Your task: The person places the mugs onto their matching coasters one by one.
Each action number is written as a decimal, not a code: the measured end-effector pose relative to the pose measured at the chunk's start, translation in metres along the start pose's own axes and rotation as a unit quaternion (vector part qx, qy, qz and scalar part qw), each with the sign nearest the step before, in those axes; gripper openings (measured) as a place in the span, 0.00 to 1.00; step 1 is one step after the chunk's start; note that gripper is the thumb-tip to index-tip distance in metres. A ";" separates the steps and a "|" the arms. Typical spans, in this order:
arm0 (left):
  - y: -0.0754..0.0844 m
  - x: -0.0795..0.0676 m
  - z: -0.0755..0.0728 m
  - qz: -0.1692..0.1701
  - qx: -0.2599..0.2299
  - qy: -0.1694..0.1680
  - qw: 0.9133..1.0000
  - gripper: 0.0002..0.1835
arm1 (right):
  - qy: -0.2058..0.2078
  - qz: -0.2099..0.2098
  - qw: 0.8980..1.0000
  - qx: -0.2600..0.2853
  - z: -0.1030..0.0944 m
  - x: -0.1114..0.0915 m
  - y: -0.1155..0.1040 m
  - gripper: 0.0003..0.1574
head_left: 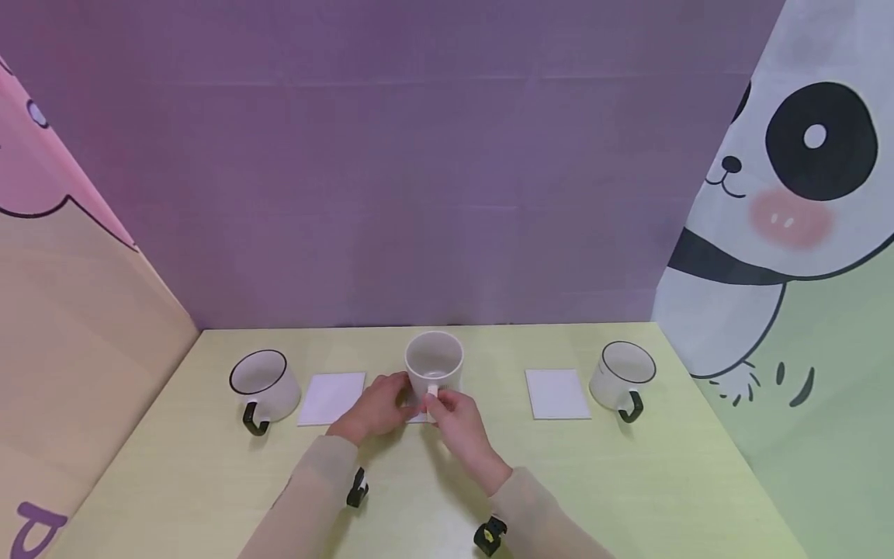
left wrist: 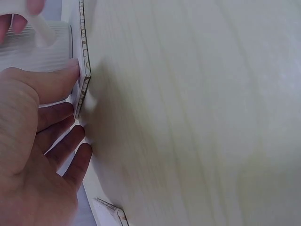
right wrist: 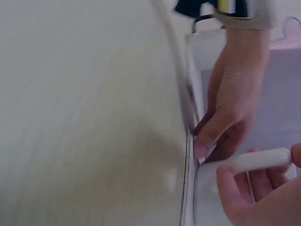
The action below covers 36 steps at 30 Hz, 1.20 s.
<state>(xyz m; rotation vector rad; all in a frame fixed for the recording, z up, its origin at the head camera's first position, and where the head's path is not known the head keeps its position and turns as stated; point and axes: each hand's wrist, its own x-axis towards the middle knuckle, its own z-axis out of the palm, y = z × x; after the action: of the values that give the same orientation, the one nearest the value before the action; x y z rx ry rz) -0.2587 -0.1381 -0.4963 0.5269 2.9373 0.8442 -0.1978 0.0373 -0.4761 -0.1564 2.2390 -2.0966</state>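
Observation:
A white ribbed mug [head_left: 434,359] stands over a white square coaster [head_left: 417,418] at the middle of the table, its handle facing me. My right hand [head_left: 462,429] pinches that handle between thumb and fingers. To the mug's left, my left hand [head_left: 380,405] holds the coaster's near left corner. The left wrist view shows the thumb on the coaster's edge [left wrist: 85,77], with the index finger at its side and the other fingers spread by the tabletop. Most of this coaster is hidden under the mug.
White mugs with black handles stand at the left [head_left: 279,396] and the right [head_left: 615,388]. Beside each lies a white square coaster, one on the left [head_left: 331,397] and one on the right [head_left: 557,394]. A purple backdrop [head_left: 433,194] rises behind the table [head_left: 663,481].

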 end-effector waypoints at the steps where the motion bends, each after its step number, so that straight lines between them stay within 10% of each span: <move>1: 0.000 0.000 0.000 0.000 0.000 0.000 1.000 0.28 | -0.002 -0.011 0.999 -0.031 -0.002 -0.001 0.000 0.18; 7: 0.000 -0.002 -0.001 -0.002 -0.007 -0.003 1.000 0.28 | -0.024 -0.041 0.989 -0.138 -0.015 -0.003 -0.006 0.17; 36: 0.002 0.000 -0.002 -0.021 -0.003 -0.021 1.000 0.29 | -0.025 -0.047 0.968 -0.245 -0.089 -0.006 -0.051 0.11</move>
<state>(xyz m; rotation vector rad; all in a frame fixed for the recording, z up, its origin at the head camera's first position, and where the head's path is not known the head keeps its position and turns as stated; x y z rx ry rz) -0.2586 -0.1377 -0.4942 0.4747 2.8972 0.8263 -0.2010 0.1225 -0.4192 -0.3420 2.7176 -1.5086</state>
